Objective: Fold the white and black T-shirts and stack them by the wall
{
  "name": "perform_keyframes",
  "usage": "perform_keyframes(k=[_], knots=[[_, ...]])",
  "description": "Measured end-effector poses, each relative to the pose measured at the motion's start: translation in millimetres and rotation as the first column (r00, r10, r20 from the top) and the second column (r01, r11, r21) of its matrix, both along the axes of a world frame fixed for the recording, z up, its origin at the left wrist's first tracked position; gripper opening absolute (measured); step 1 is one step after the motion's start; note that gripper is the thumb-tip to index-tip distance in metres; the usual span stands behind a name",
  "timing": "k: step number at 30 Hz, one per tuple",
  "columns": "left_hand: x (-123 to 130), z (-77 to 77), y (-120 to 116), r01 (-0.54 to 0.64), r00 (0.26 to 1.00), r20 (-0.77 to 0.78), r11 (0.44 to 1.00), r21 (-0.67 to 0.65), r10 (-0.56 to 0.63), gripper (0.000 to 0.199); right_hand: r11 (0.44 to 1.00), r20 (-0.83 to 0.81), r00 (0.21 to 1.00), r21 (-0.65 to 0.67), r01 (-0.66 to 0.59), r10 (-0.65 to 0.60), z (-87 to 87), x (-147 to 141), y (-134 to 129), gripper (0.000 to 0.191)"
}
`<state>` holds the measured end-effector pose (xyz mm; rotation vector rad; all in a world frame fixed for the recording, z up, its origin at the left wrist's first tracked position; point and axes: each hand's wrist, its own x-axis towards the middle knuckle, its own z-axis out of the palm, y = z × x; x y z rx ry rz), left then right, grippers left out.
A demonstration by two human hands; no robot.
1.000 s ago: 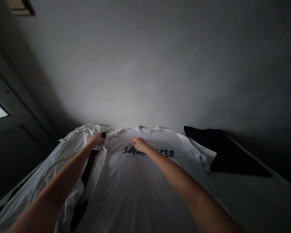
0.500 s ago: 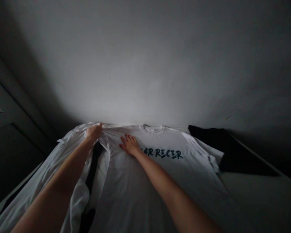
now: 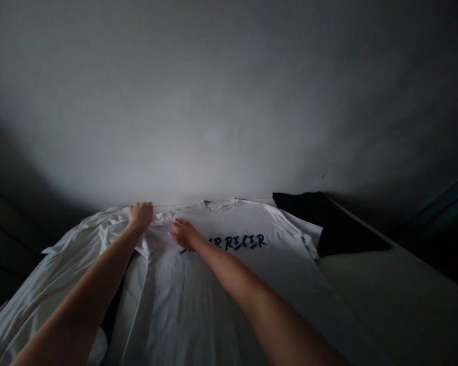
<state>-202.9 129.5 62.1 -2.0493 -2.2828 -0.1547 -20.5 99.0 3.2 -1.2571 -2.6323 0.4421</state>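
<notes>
A white T-shirt (image 3: 209,284) with dark lettering across its chest lies spread out, its collar toward the wall. My left hand (image 3: 141,214) is closed at the T-shirt's left shoulder and sleeve, gripping its cloth; the fingertips are hidden. Flat on the upper chest, just left of the lettering, rests my right hand (image 3: 183,233) with its fingers stretched out. Another piece of white cloth (image 3: 72,259), rumpled, lies to the left, partly behind my left forearm.
Behind the clothes rises a plain grey wall (image 3: 213,101). A black cloth (image 3: 336,226) lies on the pale surface (image 3: 397,300) at the right, partly under the T-shirt's sleeve. The room is dim, and both far sides fall into shadow.
The view has turned to the right, so the clothes appear farther left. My two hands are nearer each other, and the right hand's fingers are less spread. Both stay on the T-shirt.
</notes>
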Motion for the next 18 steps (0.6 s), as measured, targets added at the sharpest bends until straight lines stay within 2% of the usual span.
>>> perform_keyframes(k=[4, 6, 8, 10, 13, 18], knots=[[87.3, -33.4, 5.4, 0.193, 0.981, 0.033, 0.981, -0.006, -0.193, 0.042, 0.993, 0.005, 0.995, 0.057, 0.103, -0.103, 4.5, 28.3, 27.2, 0.051], [110.9, -53.0, -1.2, 0.231, 0.972, 0.034, 0.973, 0.006, -0.231, 0.044, 0.994, 0.028, 0.994, 0.053, 0.100, -0.102, 4.6, 46.2, 39.8, 0.052], [115.2, -67.4, -9.1, 0.168, 0.985, 0.038, 0.985, 0.042, -0.170, 0.047, 0.995, 0.045, 0.996, 0.054, 0.080, -0.082, 3.4, 60.1, 50.4, 0.050], [106.6, -74.3, -15.0, 0.036, 0.997, 0.065, 0.997, 0.071, -0.041, 0.051, 0.996, 0.062, 0.995, 0.058, 0.070, -0.073, 0.7, 67.5, 59.8, 0.050], [89.2, -72.4, -19.5, -0.113, 0.987, 0.115, 0.993, 0.039, 0.108, 0.055, 0.993, 0.063, 0.992, 0.062, 0.104, -0.107, -4.5, 68.5, 72.8, 0.052], [79.3, -63.7, -24.3, -0.159, 0.983, 0.090, 0.987, -0.022, 0.161, 0.062, 0.988, 0.064, 0.987, 0.069, 0.140, -0.145, -7.3, 59.5, 85.7, 0.054]])
